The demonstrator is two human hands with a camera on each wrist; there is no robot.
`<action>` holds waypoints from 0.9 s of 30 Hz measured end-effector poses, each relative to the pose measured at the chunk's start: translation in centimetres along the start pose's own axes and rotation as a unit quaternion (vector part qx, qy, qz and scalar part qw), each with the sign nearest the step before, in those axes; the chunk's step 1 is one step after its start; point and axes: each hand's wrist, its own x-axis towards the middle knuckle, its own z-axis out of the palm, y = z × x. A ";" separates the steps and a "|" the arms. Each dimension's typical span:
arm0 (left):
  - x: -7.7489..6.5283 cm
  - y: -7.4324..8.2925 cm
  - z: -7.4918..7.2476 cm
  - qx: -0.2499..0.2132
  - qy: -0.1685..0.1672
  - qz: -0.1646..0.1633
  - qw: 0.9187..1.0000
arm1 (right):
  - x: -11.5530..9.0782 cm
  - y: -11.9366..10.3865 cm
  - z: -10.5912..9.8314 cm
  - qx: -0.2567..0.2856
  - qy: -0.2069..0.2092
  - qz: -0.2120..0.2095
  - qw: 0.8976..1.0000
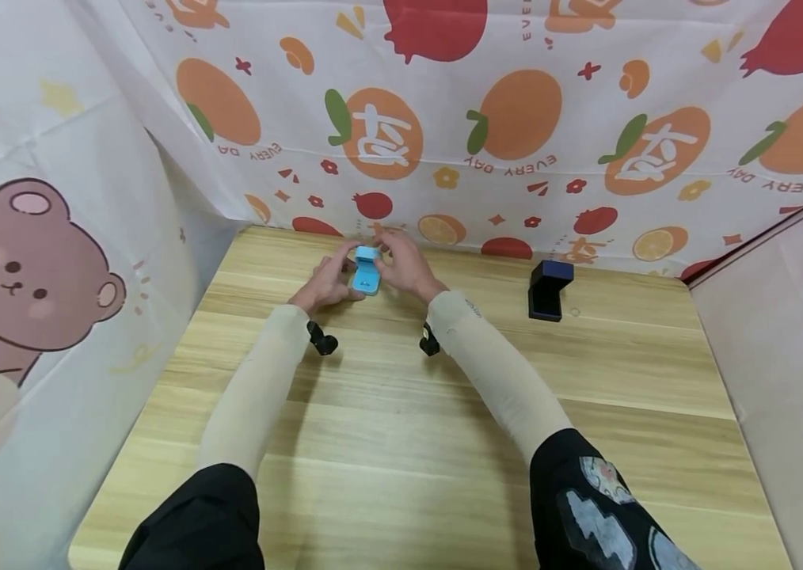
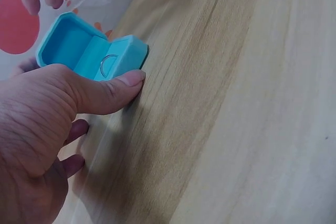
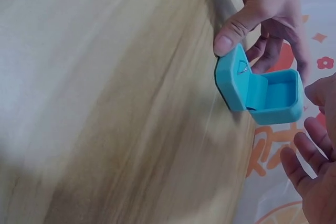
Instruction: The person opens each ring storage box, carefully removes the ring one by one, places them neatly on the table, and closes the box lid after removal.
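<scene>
A light-blue ring box (image 1: 367, 271) stands at the far side of the wooden table with its lid raised. A thin silver ring (image 2: 105, 65) sits upright in its insert. My left hand (image 1: 329, 282) grips the box from the left, the thumb along its side and a finger by the lid. On the other side, my right hand (image 1: 407, 265) is close to the raised lid, its fingers apart and only slightly bent. In the right wrist view, the fingers of this right hand (image 3: 317, 156) stand off the box (image 3: 233, 80) with nothing in them.
To the right on the table (image 1: 401, 443) is a dark blue and black box (image 1: 549, 291), standing open. Beside it lies a small, faint ring-shaped thing (image 1: 575, 312). A fruit-print cloth (image 1: 473, 182) hangs along the back edge, and white sheets close off both sides.
</scene>
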 end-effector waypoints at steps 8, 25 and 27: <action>-0.2 0.3 0.2 -0.003 -0.004 0.000 1.000 | -1.0 -0.1 0.8 -0.019 -0.039 -0.003 0.999; 0.4 0.0 -0.3 -0.003 -0.006 0.000 1.000 | -1.2 0.0 1.8 -0.049 -0.083 0.043 0.994; 0.6 0.0 -0.3 -0.002 -0.006 -0.001 1.000 | -1.2 0.1 1.9 -0.050 -0.079 0.046 0.995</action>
